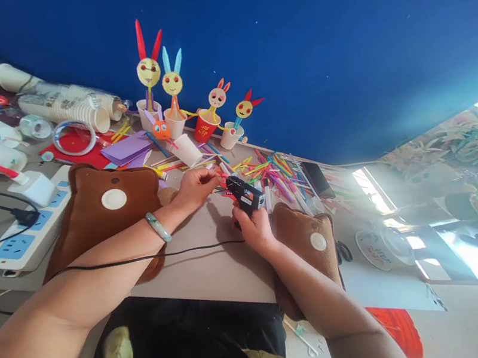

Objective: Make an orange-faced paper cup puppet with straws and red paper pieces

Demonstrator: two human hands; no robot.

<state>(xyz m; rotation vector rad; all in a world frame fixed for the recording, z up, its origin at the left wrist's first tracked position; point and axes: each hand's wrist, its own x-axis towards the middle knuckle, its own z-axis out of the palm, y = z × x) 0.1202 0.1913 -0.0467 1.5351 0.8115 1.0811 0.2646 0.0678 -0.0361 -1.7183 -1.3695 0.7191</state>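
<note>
My right hand (255, 225) is wrapped around a black corded glue gun (246, 195), its body pointing away to the upper left. Close to its front end, my left hand (197, 187) has thumb and fingers pinched together. A small reddish bit shows by those fingertips, too small to name. From under my right hand a black cord (195, 249) runs left beneath my left forearm. Just beyond both hands lie a tipped white paper cup (186, 151) and a heap of coloured sticks (282, 178).
Several rabbit-faced figures stand in paper cups, one a red cup (207, 126), along the blue wall (293, 61). Brown cushions (90, 211) flank my arms. At left lie a power strip (25, 237) and stacked paper cups (65, 110). A phone (318, 180) lies right of the sticks.
</note>
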